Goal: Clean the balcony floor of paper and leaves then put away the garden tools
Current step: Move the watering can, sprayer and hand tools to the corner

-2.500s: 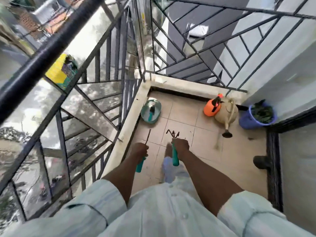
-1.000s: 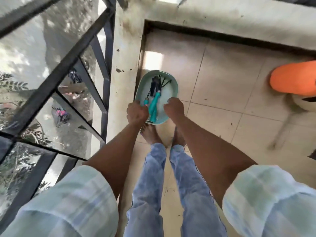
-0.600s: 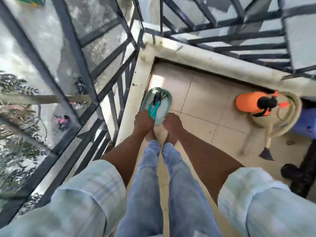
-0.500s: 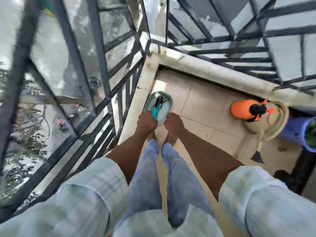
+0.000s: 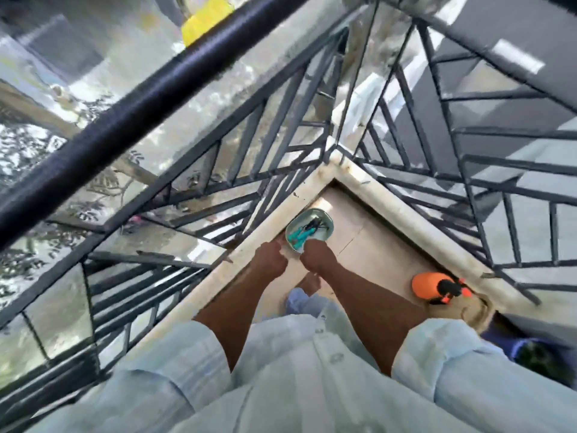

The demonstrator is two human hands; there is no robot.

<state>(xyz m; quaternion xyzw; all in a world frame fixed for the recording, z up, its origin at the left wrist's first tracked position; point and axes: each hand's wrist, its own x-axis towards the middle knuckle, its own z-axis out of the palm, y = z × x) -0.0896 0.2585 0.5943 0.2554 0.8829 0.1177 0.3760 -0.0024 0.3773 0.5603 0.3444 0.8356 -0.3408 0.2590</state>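
left hand (image 5: 271, 256) and right hand (image 5: 316, 258): both hang below me w/ fingers curled in, nothing gripped as far as i can see; view is blurred so i can't rule out a loose fist vs relaxed curl. 2.5 s ago each hand held a teal-handled tool; approx 1 s ago both were down at the basin rim w/ tools already inside. now the hands are clear of the basin, arms straightened, and the view has risen, so i read the person as standing back up.

garden tools (image 5: 302, 235): lying together in the teal basin (image 5: 324, 218), which sits on the balcony floor (image 5: 368, 245) in the corner, against the kerb under the railing (image 5: 281, 145).

further out: orange sprayer (image 5: 426, 284) and tan watering can (image 5: 474, 310) by the far kerb.

meaning for task: hand tools look stowed. visible floor shows no paper or leaves. judgement: task at or near completion.
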